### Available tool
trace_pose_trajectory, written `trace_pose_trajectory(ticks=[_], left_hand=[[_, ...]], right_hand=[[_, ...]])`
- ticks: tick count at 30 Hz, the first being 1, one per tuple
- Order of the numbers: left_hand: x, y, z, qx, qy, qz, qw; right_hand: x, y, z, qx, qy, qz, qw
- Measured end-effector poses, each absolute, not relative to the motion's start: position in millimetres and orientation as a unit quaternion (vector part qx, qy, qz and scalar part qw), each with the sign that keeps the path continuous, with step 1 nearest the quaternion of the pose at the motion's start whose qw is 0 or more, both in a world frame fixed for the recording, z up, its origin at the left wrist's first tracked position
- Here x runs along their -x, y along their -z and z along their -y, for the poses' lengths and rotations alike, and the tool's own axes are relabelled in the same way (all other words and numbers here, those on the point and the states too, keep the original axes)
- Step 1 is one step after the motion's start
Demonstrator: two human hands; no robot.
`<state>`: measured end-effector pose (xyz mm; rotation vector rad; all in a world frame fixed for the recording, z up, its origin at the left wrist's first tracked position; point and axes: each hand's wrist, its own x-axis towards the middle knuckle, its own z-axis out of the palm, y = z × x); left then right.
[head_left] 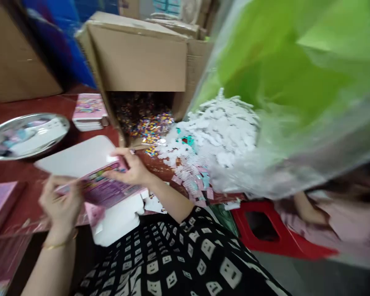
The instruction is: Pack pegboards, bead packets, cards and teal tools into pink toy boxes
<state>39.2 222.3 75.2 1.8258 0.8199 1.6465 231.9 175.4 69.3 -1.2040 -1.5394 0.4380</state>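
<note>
Between my two hands is a partly unfolded pink printed cardboard box point(107, 189), its white inner flaps spread out above and below. My left hand point(63, 201) grips the box's left end, fingers bent around the edge and somewhat blurred. At the upper right edge my right hand point(131, 166) pinches the cardboard, its fingers lying across the printed side. The lower white flap point(119, 222) hangs over my lap, against a black patterned garment. Just beyond the box, small colourful pieces point(156, 127) spill from an open carton.
A metal tray point(27, 135) with small items sits at left, near stacked pink boxes point(89, 111). The brown carton point(138, 57) stands ahead. White pieces point(225, 127) pour from a large plastic bag point(283, 82) at right. Beyond a red stool point(262, 230), another person's arm point(311, 211) shows.
</note>
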Motion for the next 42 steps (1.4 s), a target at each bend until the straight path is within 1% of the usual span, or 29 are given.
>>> trace_pose_trajectory(ticks=[2,3,6,8,10,12,15,18,21,23,27,29,31,35,37,39,40,42], left_hand=[[-40,-65,-223,-0.712,-0.620,-0.291,0.157],[-41,-63,-222,-0.711,-0.628,-0.292,0.119],[-47,-64,-219,-0.695,-0.659,-0.280,0.071],[-49,-67,-217,-0.702,-0.660,-0.252,0.095],[-46,-70,-216,-0.728,-0.632,-0.224,0.143],[-41,-71,-215,-0.760,-0.596,-0.198,0.167],[-37,-70,-209,-0.793,-0.558,-0.171,0.176],[-40,-73,-196,-0.789,-0.552,-0.179,0.201],[-46,-76,-186,-0.754,-0.581,-0.220,0.214],[-47,-74,-185,-0.749,-0.589,-0.225,0.204],[-45,-56,-192,-0.781,-0.570,-0.221,0.129],[-46,-48,-196,-0.774,-0.577,-0.237,0.109],[-48,-44,-199,-0.762,-0.590,-0.243,0.114],[-47,-55,-201,-0.736,-0.609,-0.266,0.130],[-40,-66,-201,-0.665,-0.671,-0.296,0.141],[-30,-75,-201,-0.573,-0.733,-0.313,0.193],[-26,-77,-200,-0.539,-0.745,-0.319,0.229],[-16,-78,-200,-0.528,-0.726,-0.340,0.279]], right_hand=[[-238,-56,-181,0.513,-0.165,0.636,0.553],[-239,-51,-184,0.504,-0.146,0.636,0.565],[-235,-48,-186,0.442,-0.084,0.627,0.636],[-231,-52,-182,0.390,-0.061,0.619,0.680],[-232,-60,-177,0.353,-0.045,0.636,0.684],[-238,-66,-174,0.324,-0.041,0.688,0.648],[-252,-74,-169,0.274,-0.093,0.753,0.591],[-261,-83,-161,0.305,-0.151,0.772,0.536],[-267,-92,-157,0.347,-0.165,0.787,0.483],[-270,-95,-158,0.342,-0.179,0.798,0.463],[-274,-85,-164,0.317,-0.194,0.816,0.442],[-271,-76,-164,0.315,-0.166,0.821,0.446],[-265,-66,-161,0.322,-0.131,0.822,0.452],[-257,-50,-152,0.371,-0.114,0.783,0.487],[-258,-42,-146,0.426,-0.148,0.726,0.519],[-262,-35,-140,0.452,-0.229,0.670,0.543],[-264,-32,-136,0.450,-0.281,0.643,0.552],[-269,-31,-128,0.438,-0.365,0.574,0.587]])
